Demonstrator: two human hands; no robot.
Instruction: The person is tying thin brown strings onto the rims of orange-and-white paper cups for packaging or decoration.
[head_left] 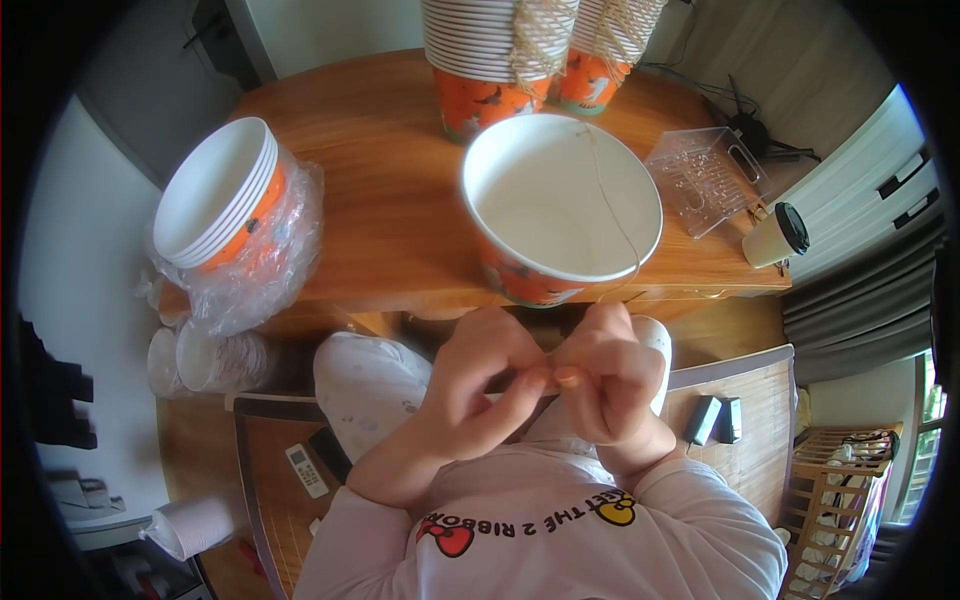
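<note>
My left hand (485, 375) and my right hand (608, 378) meet in front of my lap, both closed with thumbs and fingertips pinched together. A thin tan string (612, 205) runs from inside the far rim of a large paper bucket (545, 215), over its near right rim, down to my fingers. The fingertips hide the part they pinch. White inside and orange with dark figures outside, the bucket stands at the table's near edge, just beyond my hands.
Tall stacks of orange buckets (490, 100) with string handles stand behind on the wooden table (380, 200). At left are nested buckets (215, 195) in clear plastic wrap. A clear acrylic holder (705, 180) and a lidded cup (775, 236) sit at right. A remote (306, 470) lies below left.
</note>
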